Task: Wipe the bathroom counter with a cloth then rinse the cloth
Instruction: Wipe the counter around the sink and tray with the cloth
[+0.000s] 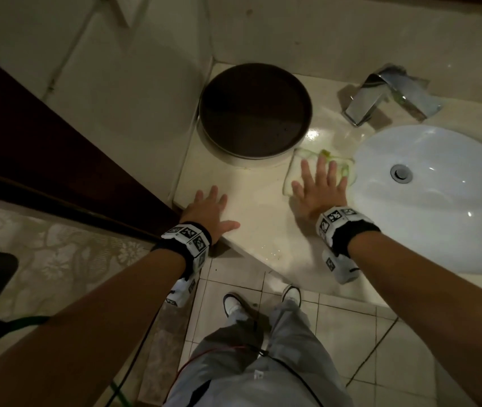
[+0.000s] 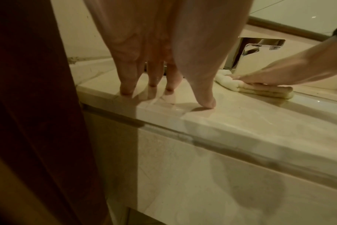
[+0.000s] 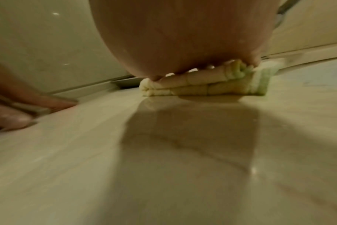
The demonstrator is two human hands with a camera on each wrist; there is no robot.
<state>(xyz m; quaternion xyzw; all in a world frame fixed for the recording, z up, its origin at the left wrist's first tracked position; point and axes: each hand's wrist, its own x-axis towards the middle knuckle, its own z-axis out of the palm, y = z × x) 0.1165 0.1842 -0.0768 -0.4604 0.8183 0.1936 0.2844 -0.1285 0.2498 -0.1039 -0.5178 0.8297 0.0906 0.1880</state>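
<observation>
A folded white cloth with green edging [image 1: 298,165] [image 2: 260,89] [image 3: 202,86] lies flat on the cream marble counter [image 1: 257,207] [image 2: 240,115] [image 3: 164,152], just left of the sink. My right hand [image 1: 320,186] [image 2: 279,74] [image 3: 183,38] presses down on it with straight, spread fingers. My left hand [image 1: 211,210] [image 2: 160,60] [image 3: 19,109] rests open on the counter's front left corner, fingertips and thumb touching the stone. The white oval sink basin [image 1: 427,198] with its metal drain [image 1: 401,172] sits to the right. A chrome faucet [image 1: 380,95] [image 2: 246,56] stands behind it.
A round dark tray [image 1: 254,110] sits in the back left corner of the counter against the tiled wall [image 1: 145,83]. A dark wooden door frame [image 1: 43,136] [image 2: 29,106] borders the counter's left end. Below are the tiled floor [image 1: 351,333] and my feet.
</observation>
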